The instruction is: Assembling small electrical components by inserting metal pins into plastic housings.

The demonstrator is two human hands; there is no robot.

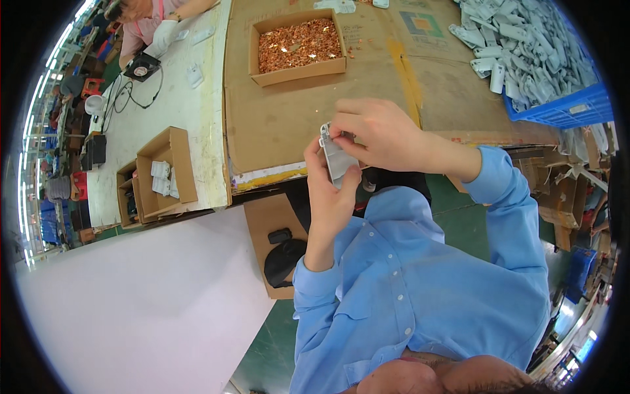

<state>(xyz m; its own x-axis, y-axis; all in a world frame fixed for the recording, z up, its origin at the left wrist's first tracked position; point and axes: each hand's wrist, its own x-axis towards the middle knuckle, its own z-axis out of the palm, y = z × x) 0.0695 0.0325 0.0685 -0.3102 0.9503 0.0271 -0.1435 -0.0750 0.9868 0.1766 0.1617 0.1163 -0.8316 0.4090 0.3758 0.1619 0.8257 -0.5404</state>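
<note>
My left hand (329, 190) grips a light grey plastic casing (338, 159), a flat elongated shell held upright above the table's near edge. Bent over the casing's upper end is my right hand (377, 134), its fingertips pinched together against it. Whatever those fingertips hold, if anything, is hidden or too small to name. Farther off on the cardboard-covered table (282, 118) stands a shallow cardboard box (298, 75) full of small copper-coloured metal pieces.
A blue crate (564, 108) heaped with grey plastic casings (525, 46) stands at the far right. On the white table at left are cardboard boxes (174, 148), a small black fan (142, 67) with a cable, and a co-worker's gloved hand (163, 38). A white board (144, 289) lies at lower left.
</note>
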